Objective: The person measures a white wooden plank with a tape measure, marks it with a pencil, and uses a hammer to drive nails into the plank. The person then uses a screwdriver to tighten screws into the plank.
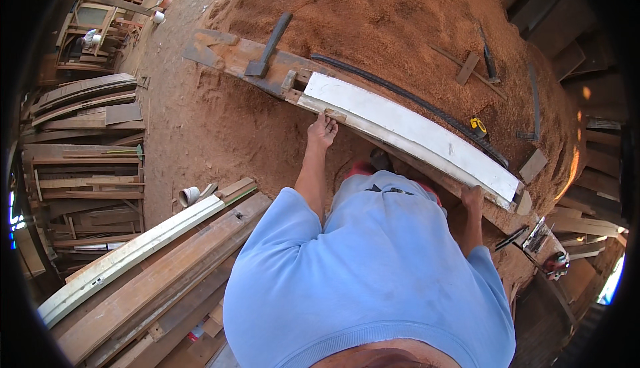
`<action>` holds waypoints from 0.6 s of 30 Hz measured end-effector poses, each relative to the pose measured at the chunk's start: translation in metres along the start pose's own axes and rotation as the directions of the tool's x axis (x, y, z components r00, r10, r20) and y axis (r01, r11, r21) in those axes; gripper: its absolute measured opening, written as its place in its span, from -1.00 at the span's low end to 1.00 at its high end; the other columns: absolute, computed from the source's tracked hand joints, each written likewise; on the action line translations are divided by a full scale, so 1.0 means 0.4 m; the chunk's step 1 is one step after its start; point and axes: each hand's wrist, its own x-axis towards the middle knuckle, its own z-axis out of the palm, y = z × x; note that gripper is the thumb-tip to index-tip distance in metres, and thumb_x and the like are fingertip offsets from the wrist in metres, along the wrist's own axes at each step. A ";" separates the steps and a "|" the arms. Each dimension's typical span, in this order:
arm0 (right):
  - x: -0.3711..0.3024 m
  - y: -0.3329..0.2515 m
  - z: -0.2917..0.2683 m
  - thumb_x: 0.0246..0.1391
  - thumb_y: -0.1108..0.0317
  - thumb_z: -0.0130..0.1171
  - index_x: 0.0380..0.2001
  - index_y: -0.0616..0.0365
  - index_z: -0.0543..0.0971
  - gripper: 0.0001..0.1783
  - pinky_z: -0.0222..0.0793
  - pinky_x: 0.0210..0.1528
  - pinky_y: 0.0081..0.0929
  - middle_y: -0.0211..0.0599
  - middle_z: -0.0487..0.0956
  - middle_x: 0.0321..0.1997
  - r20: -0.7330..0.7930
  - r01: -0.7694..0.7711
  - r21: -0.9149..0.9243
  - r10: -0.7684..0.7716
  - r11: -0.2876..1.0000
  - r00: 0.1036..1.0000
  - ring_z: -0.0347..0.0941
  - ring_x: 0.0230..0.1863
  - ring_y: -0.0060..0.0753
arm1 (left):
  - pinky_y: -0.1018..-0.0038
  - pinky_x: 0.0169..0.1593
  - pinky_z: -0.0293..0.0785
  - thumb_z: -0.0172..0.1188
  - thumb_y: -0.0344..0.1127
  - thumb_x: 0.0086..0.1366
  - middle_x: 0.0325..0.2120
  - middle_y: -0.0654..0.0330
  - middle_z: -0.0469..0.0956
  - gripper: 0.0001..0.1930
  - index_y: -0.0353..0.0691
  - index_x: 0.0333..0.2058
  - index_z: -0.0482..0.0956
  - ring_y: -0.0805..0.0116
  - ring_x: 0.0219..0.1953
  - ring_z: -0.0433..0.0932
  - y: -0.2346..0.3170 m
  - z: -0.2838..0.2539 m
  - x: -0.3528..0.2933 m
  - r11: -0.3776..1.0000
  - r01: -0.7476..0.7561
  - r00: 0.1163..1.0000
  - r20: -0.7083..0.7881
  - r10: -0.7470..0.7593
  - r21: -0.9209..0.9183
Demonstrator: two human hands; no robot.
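Observation:
A long white-painted board (413, 138) with a bare wooden near edge lies slantwise on a wooden bench plank (260, 58) in front of me. My left hand (323, 130) pinches the board's near edge close to its left end, fingers closed. Near the other end, my right hand (472, 198) is closed at the same edge, its fingertips partly hidden. Left of the board, a hammer-like tool (268, 47) with a dark handle rests on the plank. A long black strip (413, 95) runs along the board's far side.
Reddish sawdust (347, 8) is heaped beyond the bench. On it lie a yellow tape measure (478, 127), a metal square (531, 101) and a crossed wooden tool (468, 68). Stacked planks (167, 268) lie at my lower left, near a white cup (189, 197). A red-and-black tool (555, 263) is at right.

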 end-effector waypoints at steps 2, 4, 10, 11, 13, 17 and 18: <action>0.016 0.038 0.035 0.02 0.09 0.25 -0.29 0.55 0.64 -0.45 0.48 0.06 0.02 0.50 0.58 -0.13 -0.062 0.035 0.008 -0.034 0.999 0.997 0.54 0.00 0.40 | 0.24 -0.13 0.53 0.23 -0.11 0.42 -0.24 0.18 0.46 -0.72 -0.18 -0.08 0.49 0.22 -0.24 0.48 -0.004 0.002 0.002 0.999 -0.017 0.999 0.034 0.015 0.036; 0.002 0.049 0.028 0.03 0.06 0.25 -0.29 0.53 0.64 -0.44 0.49 0.04 0.02 0.47 0.58 -0.10 0.098 0.133 -0.117 -0.122 0.984 0.988 0.54 0.02 0.39 | 0.25 -0.15 0.52 0.22 -0.08 0.43 -0.19 0.16 0.46 -0.67 -0.19 -0.04 0.48 0.22 -0.22 0.47 -0.009 0.014 0.022 0.993 -0.014 0.988 0.156 -0.005 0.120; -0.033 -0.107 -0.108 0.09 0.04 0.20 -0.05 0.40 0.60 -0.42 0.39 0.21 0.01 0.35 0.56 0.06 0.017 -0.118 0.006 0.118 0.993 0.993 0.48 0.17 0.29 | 0.21 -0.08 0.49 0.13 -0.06 0.48 -0.12 0.20 0.50 -0.67 -0.16 0.02 0.44 0.20 -0.15 0.50 0.023 -0.067 0.057 0.957 -0.059 0.994 0.106 0.030 0.283; -0.014 -0.101 -0.109 0.10 0.03 0.20 0.01 0.39 0.57 -0.39 0.38 0.22 0.02 0.35 0.56 0.07 -0.001 -0.084 0.024 0.084 0.996 0.996 0.47 0.18 0.29 | 0.20 -0.07 0.49 0.12 -0.06 0.48 -0.11 0.20 0.50 -0.67 -0.16 0.02 0.44 0.19 -0.15 0.50 0.020 -0.043 0.048 0.950 -0.051 0.995 0.095 0.022 0.308; 0.025 -0.109 -0.105 0.11 0.04 0.21 0.09 0.38 0.52 -0.35 0.39 0.22 -0.01 0.31 0.57 0.06 -0.101 0.014 0.086 -0.005 0.996 0.995 0.48 0.16 0.28 | 0.18 -0.05 0.49 0.10 -0.05 0.49 -0.11 0.20 0.50 -0.67 -0.16 0.02 0.43 0.19 -0.13 0.50 0.009 -0.014 0.020 0.934 -0.068 0.996 0.073 0.045 0.352; 0.110 -0.203 -0.138 0.10 0.04 0.25 0.25 0.26 0.39 -0.27 0.27 0.32 0.00 0.23 0.52 0.17 -0.200 0.107 0.095 -0.086 0.990 0.976 0.38 0.27 0.24 | 0.21 -0.08 0.50 0.03 -0.06 0.52 -0.12 0.18 0.51 -0.68 -0.16 0.03 0.42 0.20 -0.12 0.51 -0.006 0.006 -0.016 0.920 -0.051 0.998 0.064 0.029 0.389; 0.135 -0.225 -0.151 0.10 0.04 0.26 0.28 0.23 0.36 -0.24 0.23 0.35 0.02 0.22 0.49 0.21 -0.202 0.122 0.074 -0.105 0.990 0.974 0.34 0.31 0.23 | 0.25 -0.14 0.51 0.02 -0.06 0.52 -0.17 0.18 0.52 -0.70 -0.15 0.00 0.43 0.22 -0.17 0.53 -0.014 -0.008 -0.014 0.899 -0.043 0.999 0.044 0.027 0.435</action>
